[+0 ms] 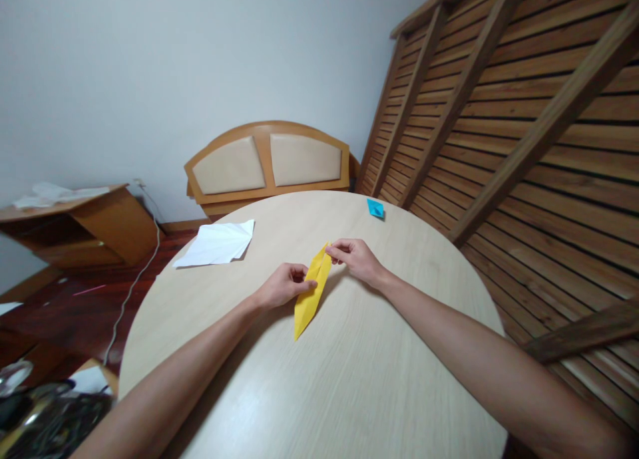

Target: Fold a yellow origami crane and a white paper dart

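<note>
**Yellow folded paper [310,303] pinched in two hands, its long axis running from seven o'clock to one**

From where I stood, a wooden cabinet [132,223] sat at ten o'clock, beyond the table, with crumpled white material [50,194] on top; its open compartment was too dark for me to tell what it held. Dark clutter [54,422] filled the floor area at eight o'clock, too blurred to sort out. White paper sheets [217,243] lay at ten o'clock on the round table [379,379].

The left hand [283,286] was closed on the yellow paper near its middle, thumb on the face, fingers tucked against the left edge; a pointed end stuck out towards seven o'clock. The right hand [357,261] was the nearer to the far tip, thumb and forefinger closed on it, so the paper's length ran towards seven o'clock from that grip. I couldn't tell whether the near point touched the tabletop. Past the right hand, at one o'clock, lay a blue folded paper [375,209].
</note>
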`<state>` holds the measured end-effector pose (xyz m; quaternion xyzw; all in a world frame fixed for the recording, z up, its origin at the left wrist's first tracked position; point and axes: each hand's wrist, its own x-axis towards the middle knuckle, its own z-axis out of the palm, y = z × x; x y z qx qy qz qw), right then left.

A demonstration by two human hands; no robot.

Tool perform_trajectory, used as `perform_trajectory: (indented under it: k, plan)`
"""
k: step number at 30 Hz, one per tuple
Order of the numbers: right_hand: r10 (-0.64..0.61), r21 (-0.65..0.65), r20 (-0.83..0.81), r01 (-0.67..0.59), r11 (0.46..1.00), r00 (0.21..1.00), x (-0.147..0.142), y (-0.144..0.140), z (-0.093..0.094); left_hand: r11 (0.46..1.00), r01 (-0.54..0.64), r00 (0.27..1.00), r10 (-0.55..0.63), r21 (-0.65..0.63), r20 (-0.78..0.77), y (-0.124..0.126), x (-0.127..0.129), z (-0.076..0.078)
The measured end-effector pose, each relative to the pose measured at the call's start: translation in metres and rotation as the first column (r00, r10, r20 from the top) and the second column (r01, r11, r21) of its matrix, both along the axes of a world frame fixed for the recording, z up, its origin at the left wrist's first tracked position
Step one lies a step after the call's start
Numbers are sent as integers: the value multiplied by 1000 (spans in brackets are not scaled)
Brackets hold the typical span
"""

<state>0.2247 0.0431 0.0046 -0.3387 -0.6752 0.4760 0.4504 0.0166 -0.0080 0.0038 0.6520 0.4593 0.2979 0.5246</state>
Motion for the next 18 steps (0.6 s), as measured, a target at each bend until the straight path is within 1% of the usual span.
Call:
perform_trajectory:
  k: [4, 6, 11, 13, 15, 18]
  plan:
    - [-23, -14, -24, 22, 1000, 999, 0, 2, -2, 1000, -8, 1000, 8, 8, -5, 0, 0, -1]
    - [-7, -41, -32, 5, 999, 999, -1, 1, -2, 1000, -12, 1000, 12, 16, -13, 0, 0, -2]
    - [156, -107, 21, -153, 982, 988, -4, -5, -3, 998, 4, 1000, -3, 57, -23, 1, 0, -5]
    - [190, -132, 34, -184, 974, 981, -6, -8, -4, 998, 18, 999, -16, 68, -29, 1, 0, -6]
    - [181, -141, 39, -174, 975, 983, -6, -9, -4, 997, 28, 999, -26, 69, -31, 1, 0, -7]
    - [123, -111, 58, -116, 987, 991, -4, -8, -2, 998, 42, 999, -41, 50, -24, 1, -1, -8]
